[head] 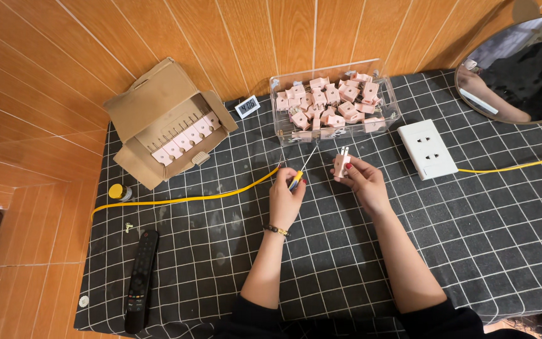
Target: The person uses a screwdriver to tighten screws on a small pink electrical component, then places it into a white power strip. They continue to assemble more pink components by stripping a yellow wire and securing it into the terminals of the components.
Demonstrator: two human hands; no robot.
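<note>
While the left hand (285, 199) clenches its grip on a screwdriver (298, 174), the right hand (362, 182) grasps a pink plug (342, 161) at three o'clock of it, above the counter (472, 238), at six o'clock of the clear box (384, 110).

Pink plugs (330, 110), yellow cable (183, 199), white socket plate (426, 149), black tablecloth (472, 238) gridded in white

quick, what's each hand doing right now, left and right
Left hand: closed on a screwdriver.
Right hand: closed on a pink plug, prongs up.
</note>
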